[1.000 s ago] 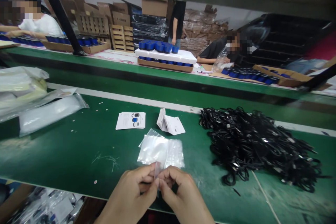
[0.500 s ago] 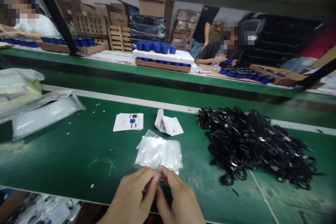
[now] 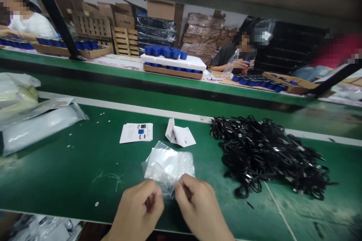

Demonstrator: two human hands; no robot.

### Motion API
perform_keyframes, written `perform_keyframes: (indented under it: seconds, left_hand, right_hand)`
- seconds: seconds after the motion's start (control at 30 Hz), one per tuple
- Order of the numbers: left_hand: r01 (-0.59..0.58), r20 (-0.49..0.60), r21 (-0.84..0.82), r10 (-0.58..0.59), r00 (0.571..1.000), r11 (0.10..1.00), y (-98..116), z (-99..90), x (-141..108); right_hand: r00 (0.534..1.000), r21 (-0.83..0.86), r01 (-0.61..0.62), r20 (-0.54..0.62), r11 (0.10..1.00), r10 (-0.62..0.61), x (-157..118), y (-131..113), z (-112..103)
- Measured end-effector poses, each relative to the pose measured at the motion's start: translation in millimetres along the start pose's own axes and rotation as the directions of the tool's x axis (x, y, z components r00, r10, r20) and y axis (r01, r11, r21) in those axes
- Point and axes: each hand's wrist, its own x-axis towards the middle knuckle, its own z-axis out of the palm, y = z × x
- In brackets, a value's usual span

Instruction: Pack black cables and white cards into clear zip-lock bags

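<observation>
Fingers (image 3: pixel 155 191) of the left hand (image 3: pixel 138 207) and right hand (image 3: pixel 199 205) pinch together on the lower edge of a clear plastic bag (image 3: pixel 169 163), lying over a green conveyor belt (image 3: pixel 70 173) below printed leaflets (image 3: pixel 136 133), beside black cables (image 3: pixel 263 154).

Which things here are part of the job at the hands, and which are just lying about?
In hand: clear plastic bag, pinched between left hand and right hand.

Lying about, untouched: printed leaflets; folded white card; tangle of black cables; white-filled plastic bags at far left.
</observation>
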Motion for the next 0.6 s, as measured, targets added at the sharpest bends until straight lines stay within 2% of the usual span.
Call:
perform_keyframes:
  seconds: [0.07,0.17,0.27,0.33,0.43,0.6]
  left_hand:
    - [0.12,0.058,-0.054,-0.117,0.991,0.991,-2.5,1.8,3.1]
    - [0.168,0.112,-0.091,-0.157,0.981,0.982,-4.3,5.3,6.5]
    - [0.191,0.124,-0.105,-0.178,0.976,0.976,-4.9,7.9,5.9]
    - [0.19,0.118,-0.106,-0.177,0.977,0.976,-6.1,9.0,4.4]
    - [0.177,0.097,-0.115,-0.166,0.981,0.977,-9.4,10.8,2.7]
    - [0.215,0.027,-0.195,-0.214,0.976,0.957,-13.0,17.2,-0.7]
  right_hand:
    - [0.996,0.156,-0.062,0.08,0.986,0.05,15.5,1.9,-15.8]
    - [0.989,0.238,-0.146,0.004,0.96,0.149,54.2,9.6,-29.6]
    - [0.98,0.255,-0.201,0.044,0.946,0.196,99.0,20.4,-27.3]
    - [0.963,0.277,-0.264,0.13,0.924,0.236,121.7,25.8,-22.5]
    - [0.922,0.301,-0.358,0.266,0.884,0.282,138.2,29.9,-18.8]
    - [0.879,0.329,-0.414,0.387,0.849,0.279,143.0,36.4,-20.8]
